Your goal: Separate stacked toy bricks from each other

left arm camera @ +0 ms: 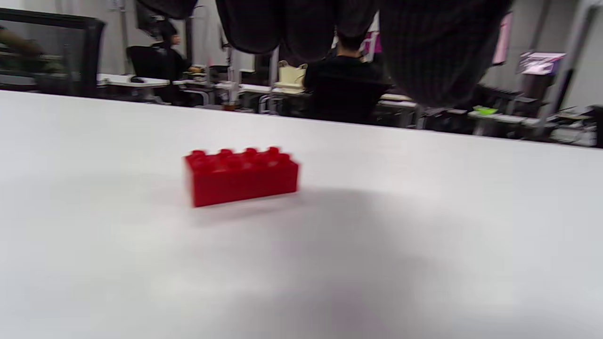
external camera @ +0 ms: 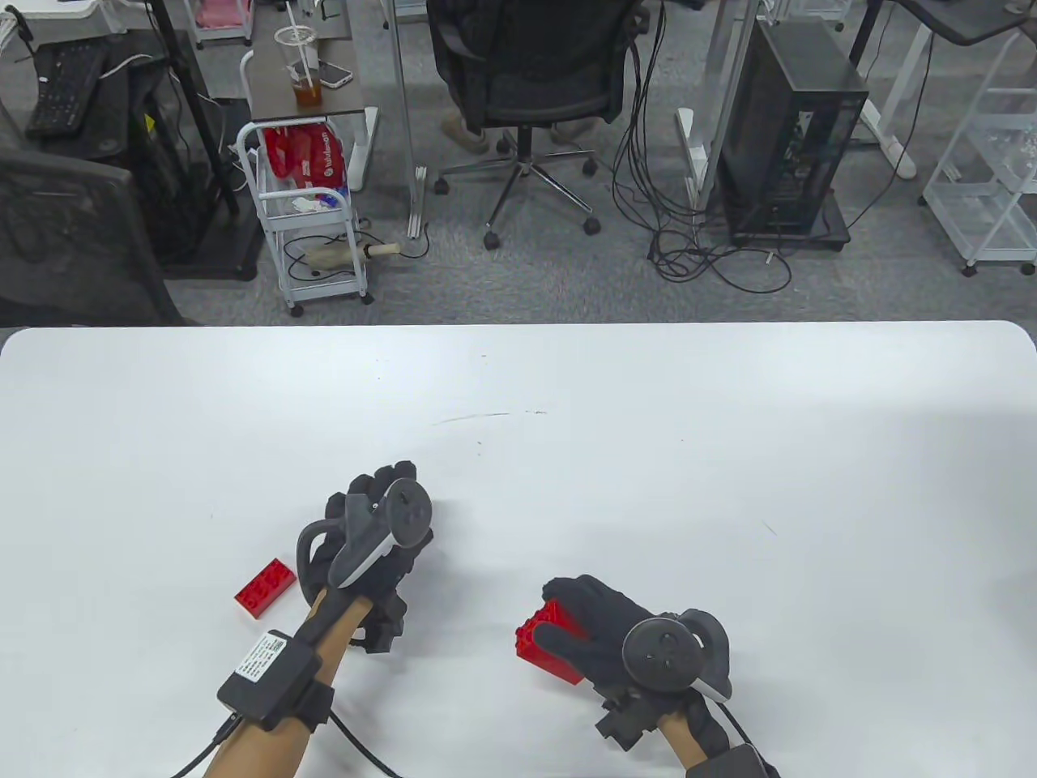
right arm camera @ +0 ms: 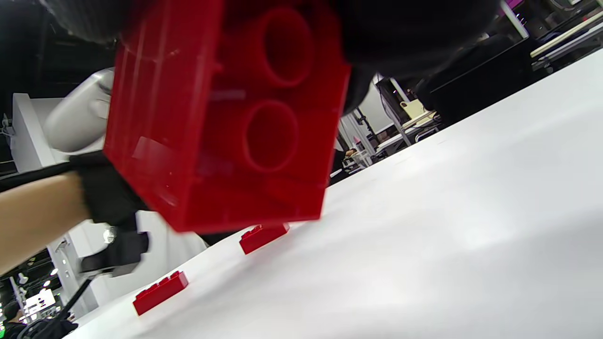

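On the white table (external camera: 567,389) there is no box or tray for the bricks; they lie directly on the surface. The only containers are in the room behind: a plastic cup (external camera: 301,69) with brown drink and a straw on a small side table, and a white trolley (external camera: 312,215) with a red bag in its top basket.

The right hand (external camera: 616,628) grips a stack of red bricks (external camera: 547,644) near the front edge of the table, the fingers wrapped over its top. In the right wrist view the stack (right arm camera: 221,117) is seen from below, with its hollow underside and two round tubes, lifted above the table. The left hand (external camera: 373,539) is beside a single red brick (external camera: 265,588) that lies flat on the table, just to its left; the fingers are curled down and I cannot tell if they hold something. The left wrist view shows one brick (left arm camera: 241,175) standing free, studs up, a little blurred.

The right wrist view shows two bricks lying on the table, a near one (right arm camera: 160,292) and a farther one (right arm camera: 264,237); the table view shows only one of them.

Beyond the table there are grey carpet, an office chair (external camera: 527,89), a black computer tower (external camera: 790,138) and loose cables.
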